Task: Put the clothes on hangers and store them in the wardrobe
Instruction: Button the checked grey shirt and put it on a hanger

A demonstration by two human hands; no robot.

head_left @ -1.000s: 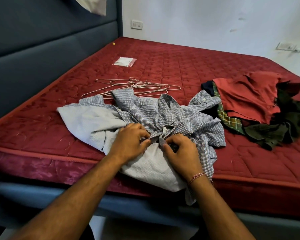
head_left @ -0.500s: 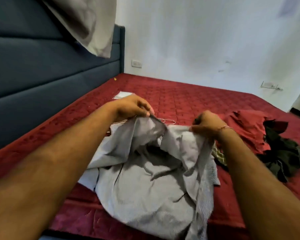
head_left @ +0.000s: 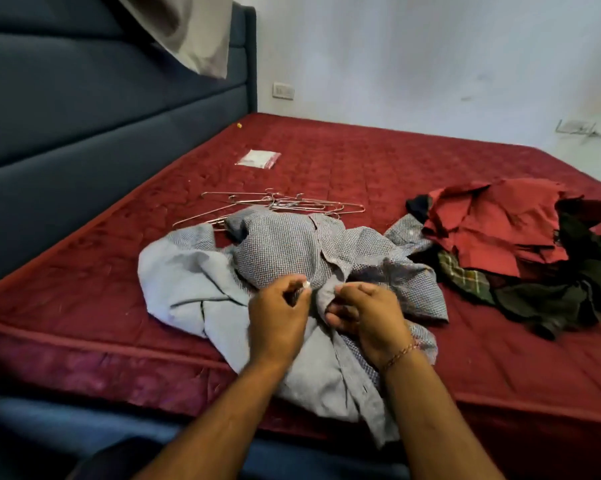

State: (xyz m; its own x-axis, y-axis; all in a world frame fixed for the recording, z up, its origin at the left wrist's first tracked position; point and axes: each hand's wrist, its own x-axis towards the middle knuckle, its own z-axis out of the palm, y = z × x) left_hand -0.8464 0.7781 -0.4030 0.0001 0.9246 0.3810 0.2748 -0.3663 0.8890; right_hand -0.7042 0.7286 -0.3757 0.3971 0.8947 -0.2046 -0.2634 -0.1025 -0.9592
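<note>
A grey-blue checked shirt (head_left: 285, 251) lies crumpled on the red mattress (head_left: 378, 161), partly inside out, its hem hanging over the near edge. My left hand (head_left: 278, 317) and my right hand (head_left: 368, 313) sit close together at the shirt's front placket, each pinching the fabric near a small white button. Just behind the shirt lies a bundle of thin metal wire hangers (head_left: 278, 206), partly covered by it. A pile of other clothes (head_left: 521, 244), red, green plaid and dark, lies to the right.
A dark blue padded headboard (head_left: 84, 116) runs along the left. A small clear plastic packet (head_left: 257, 158) lies farther back on the mattress. A grey cloth (head_left: 191, 32) hangs at the top left. White wall with a socket (head_left: 283, 90) behind.
Half a second ago both hands held the shirt lifted up and spread. Now it is back down on the mattress and my hands pinch its placket together.
</note>
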